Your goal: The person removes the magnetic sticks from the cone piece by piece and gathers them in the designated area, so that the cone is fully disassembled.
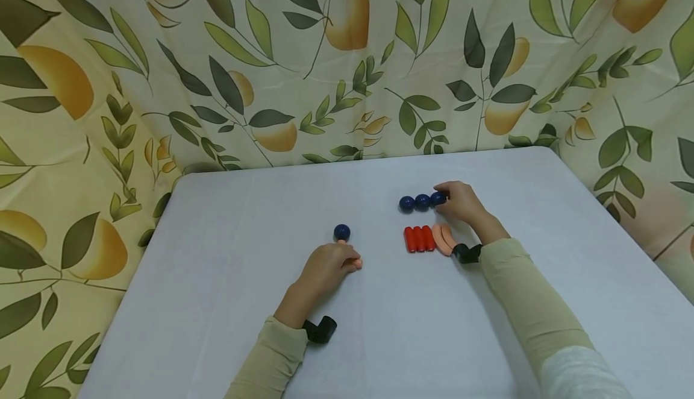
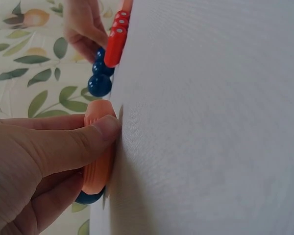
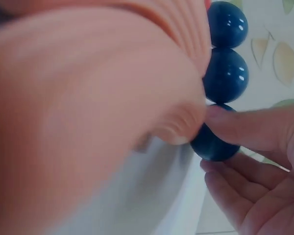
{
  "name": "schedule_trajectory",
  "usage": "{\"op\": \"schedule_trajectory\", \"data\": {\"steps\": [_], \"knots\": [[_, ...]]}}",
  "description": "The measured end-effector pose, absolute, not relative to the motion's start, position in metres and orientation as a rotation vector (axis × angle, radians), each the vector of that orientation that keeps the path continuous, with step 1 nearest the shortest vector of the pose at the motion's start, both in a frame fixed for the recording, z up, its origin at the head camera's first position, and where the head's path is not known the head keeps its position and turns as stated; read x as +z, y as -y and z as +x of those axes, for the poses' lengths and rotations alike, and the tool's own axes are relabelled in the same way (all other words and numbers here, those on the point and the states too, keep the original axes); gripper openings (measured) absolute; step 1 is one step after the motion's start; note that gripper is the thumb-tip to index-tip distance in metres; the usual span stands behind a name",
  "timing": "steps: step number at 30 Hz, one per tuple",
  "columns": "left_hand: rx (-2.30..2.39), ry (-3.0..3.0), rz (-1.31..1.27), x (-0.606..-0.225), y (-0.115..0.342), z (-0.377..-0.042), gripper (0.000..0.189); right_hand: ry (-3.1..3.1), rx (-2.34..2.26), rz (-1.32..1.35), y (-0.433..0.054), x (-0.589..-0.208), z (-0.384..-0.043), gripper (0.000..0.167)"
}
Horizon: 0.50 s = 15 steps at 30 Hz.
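In the head view my left hand pinches a peach curved rod between thumb and fingers, close over the white table. A blue ball sits at the rod's far end, mostly hidden behind it in the left wrist view. Farther right, my right hand grips the rightmost blue ball of a short row. Two more blue balls line up beside it to the left. Just below that row, several red rods lie side by side, with two peach curved rods at their right.
The white tabletop reaches back to a curtain printed with leaves and fruit. Black wrist straps circle both wrists. In the right wrist view, peach curved rods loom large and blurred in front of the camera.
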<state>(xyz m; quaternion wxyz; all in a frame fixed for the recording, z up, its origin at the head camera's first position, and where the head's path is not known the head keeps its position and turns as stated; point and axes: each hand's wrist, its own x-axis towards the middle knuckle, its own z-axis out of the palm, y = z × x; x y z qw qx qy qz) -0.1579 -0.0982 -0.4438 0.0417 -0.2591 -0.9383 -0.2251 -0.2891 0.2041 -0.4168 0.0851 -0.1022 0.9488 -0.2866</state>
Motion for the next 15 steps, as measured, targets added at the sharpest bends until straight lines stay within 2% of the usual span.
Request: {"op": "schedule_trajectory", "data": {"steps": [5, 10, 15], "knots": [[-0.672, 2.863, -0.803, -0.445, 0.098, -0.158, 0.015, -2.870, -0.880, -0.248, -0.205, -0.409, -0.282, 0.054], [-0.572, 2.838, -0.843, -0.446, 0.093, -0.155, 0.008, -2.965, -1.032, -0.257, -0.193, -0.399, -0.259, 0.049], [-0.473, 2.818, -0.881, -0.444, 0.085, -0.152, 0.012, -2.877, -1.138, -0.391, -0.167, -0.403, -0.230, 0.045]]}}
